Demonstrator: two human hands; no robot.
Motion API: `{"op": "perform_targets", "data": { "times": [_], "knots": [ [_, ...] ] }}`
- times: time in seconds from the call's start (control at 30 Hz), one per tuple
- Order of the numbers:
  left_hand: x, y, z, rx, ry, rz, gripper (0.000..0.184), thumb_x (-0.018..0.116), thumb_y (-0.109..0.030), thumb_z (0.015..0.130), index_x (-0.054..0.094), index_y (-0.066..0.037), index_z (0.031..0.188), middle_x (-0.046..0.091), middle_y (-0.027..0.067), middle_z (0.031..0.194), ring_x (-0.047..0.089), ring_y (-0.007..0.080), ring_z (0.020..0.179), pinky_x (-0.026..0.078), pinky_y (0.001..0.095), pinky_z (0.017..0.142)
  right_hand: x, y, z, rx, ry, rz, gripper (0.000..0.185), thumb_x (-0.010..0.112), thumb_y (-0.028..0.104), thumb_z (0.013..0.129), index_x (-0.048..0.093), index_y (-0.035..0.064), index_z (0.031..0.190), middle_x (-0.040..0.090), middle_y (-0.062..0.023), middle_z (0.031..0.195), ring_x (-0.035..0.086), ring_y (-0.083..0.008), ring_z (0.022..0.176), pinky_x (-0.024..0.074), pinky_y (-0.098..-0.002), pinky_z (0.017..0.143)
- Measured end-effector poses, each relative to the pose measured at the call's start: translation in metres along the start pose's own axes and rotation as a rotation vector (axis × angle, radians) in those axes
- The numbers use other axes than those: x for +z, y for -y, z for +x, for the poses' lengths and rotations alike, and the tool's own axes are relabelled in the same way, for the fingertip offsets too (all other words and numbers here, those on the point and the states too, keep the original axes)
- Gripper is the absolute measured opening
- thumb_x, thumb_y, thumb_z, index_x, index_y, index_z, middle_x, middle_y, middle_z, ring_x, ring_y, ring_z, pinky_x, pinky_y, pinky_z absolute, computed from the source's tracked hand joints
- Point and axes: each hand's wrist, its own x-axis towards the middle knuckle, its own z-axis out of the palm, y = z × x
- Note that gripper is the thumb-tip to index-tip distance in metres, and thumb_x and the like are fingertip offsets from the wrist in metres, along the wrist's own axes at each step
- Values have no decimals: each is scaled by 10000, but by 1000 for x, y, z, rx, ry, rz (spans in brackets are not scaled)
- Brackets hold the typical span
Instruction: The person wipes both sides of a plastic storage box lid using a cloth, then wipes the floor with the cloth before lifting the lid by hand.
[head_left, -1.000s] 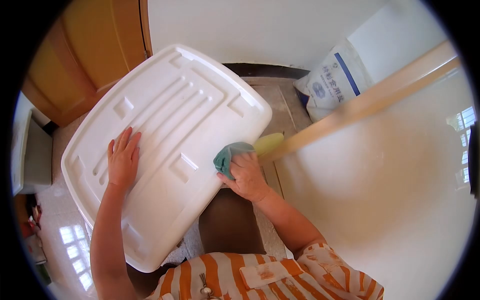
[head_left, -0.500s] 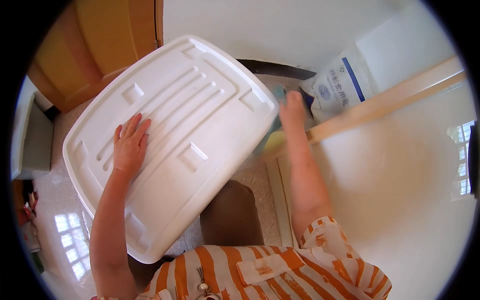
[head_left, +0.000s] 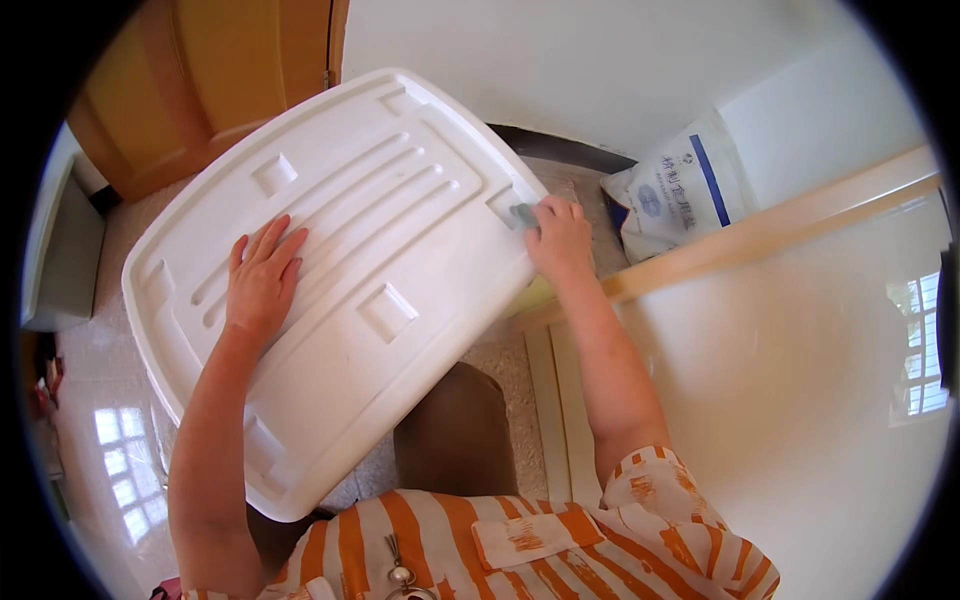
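A large white plastic storage-box lid [head_left: 340, 330] with raised ribs and square recesses lies tilted across the view. My left hand [head_left: 262, 285] rests on its left half, palm down with fingers spread. At the lid's right corner my right hand [head_left: 562, 238] is curled over the rim. Its fingers are closed on a grey-green latch [head_left: 522, 214], which lies over the corner recess. The hand covers most of the latch. The box's walls are mostly hidden below the lid.
A white printed sack [head_left: 680, 190] leans against the wall. A wood-edged glossy white panel [head_left: 780, 330] stands on the right. At upper left is a wooden door [head_left: 200, 80], with a grey bin [head_left: 70, 250] below it. My knee [head_left: 455, 430] is under the lid's near edge.
My right hand has moved left and down from beyond the corner onto the lid's rim, bringing the latch over the recess. My left hand stays flat on the lid.
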Motion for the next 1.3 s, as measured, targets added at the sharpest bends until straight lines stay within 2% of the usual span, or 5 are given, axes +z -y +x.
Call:
{"op": "perform_targets", "data": {
  "times": [0.4,0.7,0.9,1.07,1.3],
  "knots": [
    [3,4,1,-1,-8,-1,312,506,-124,900,574,-141,1204,472,58,1362,386,213,1291,238,441,1088,-18,-9,10,-115,254,-110,170,577,142,719,661,21,805,590,-47,968,507,-259,949,437,-435,805],
    [4,4,0,-11,-11,-12,312,500,-144,909,571,-149,1213,465,43,1368,389,205,1288,228,441,1096,-26,13,-3,-2,370,658,157,540,126,770,612,-2,825,620,-112,855,573,-274,821,463,-341,750],
    [6,5,-1,-14,-17,-2,314,508,-142,906,571,-151,1214,463,43,1371,392,202,1286,232,441,1096,-27,-22,17,623,212,1110,193,530,150,870,640,22,965,629,-10,897,550,-71,856,456,-273,729],
    [6,6,0,-10,-10,-3,307,514,-142,905,573,-148,1207,470,45,1362,394,203,1283,238,444,1093,-24,-3,4,-174,226,131,137,560,129,817,600,18,885,601,-80,856,549,-265,821,451,-347,737],
    [5,6,0,-9,-13,-15,308,513,-122,900,572,-137,1202,467,53,1363,398,216,1278,247,449,1087,-36,13,2,-162,405,367,132,576,94,778,570,-2,869,569,-119,865,518,-312,859,441,-371,741]
  ]
}}
